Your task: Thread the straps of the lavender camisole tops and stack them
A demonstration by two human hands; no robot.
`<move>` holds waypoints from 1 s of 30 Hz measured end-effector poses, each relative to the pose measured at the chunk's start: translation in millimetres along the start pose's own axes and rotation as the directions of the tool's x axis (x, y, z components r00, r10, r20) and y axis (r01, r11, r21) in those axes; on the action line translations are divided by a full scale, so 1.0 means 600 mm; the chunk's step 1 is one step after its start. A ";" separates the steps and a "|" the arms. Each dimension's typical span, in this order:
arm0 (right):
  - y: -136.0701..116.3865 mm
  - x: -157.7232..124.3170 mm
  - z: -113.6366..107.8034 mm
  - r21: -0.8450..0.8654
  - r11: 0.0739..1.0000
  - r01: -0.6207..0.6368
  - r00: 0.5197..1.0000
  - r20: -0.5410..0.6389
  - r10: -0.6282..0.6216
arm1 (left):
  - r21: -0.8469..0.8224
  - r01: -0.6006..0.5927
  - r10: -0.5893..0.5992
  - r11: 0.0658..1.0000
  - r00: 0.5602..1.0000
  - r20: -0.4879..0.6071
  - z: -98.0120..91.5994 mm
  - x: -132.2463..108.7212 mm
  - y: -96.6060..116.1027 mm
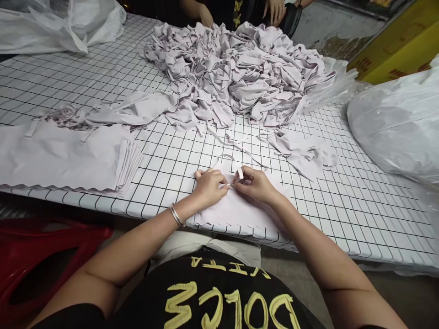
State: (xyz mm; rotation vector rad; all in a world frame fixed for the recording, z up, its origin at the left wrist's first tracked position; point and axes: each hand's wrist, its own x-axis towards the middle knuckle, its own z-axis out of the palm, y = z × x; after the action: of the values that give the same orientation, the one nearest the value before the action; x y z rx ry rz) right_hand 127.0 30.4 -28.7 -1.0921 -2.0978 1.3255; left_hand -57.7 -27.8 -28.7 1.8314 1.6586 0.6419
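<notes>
A pale lilac fabric piece (236, 212) lies flat at the table's front edge. Both my hands rest on it. My left hand (207, 186), with a silver bracelet on the wrist, is closed in a pinch on a thin fabric strap (239, 174). My right hand (255, 183) pinches the same strap from the other side, where it loops up over the fingers. The two hands almost touch.
A neat stack of flat lilac pieces (68, 160) lies at the left. A big tangled heap of the same fabric (247, 73) fills the far middle. White plastic bags (398, 123) sit right and far left, a red stool (37, 256) below left. Another person's hand (274, 10) shows at the far edge.
</notes>
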 end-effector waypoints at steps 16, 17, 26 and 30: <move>-0.004 0.003 0.009 0.038 0.999 0.002 1.000 -0.016 -0.001 | 0.035 -0.032 0.033 0.999 0.999 -0.022 0.011 0.003 -0.009; -0.002 0.004 0.010 0.077 0.997 -0.004 1.000 -0.027 0.006 | 0.030 -0.033 0.033 0.999 0.999 -0.017 0.011 0.003 -0.009; 0.011 0.007 0.034 0.314 0.949 0.000 0.990 -0.134 0.044 | 0.009 -0.026 0.026 1.000 1.000 0.001 0.005 0.002 -0.006; 0.003 0.006 0.038 0.440 0.898 -0.014 0.990 -0.121 0.075 | 0.027 -0.029 0.029 0.999 1.000 0.007 0.004 0.004 -0.006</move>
State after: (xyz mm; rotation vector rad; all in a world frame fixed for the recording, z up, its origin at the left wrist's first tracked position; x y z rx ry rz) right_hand 109.6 21.3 -40.8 -1.0012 -1.5746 1.5965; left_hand -58.4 -25.8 -32.6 1.8783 1.6467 0.6274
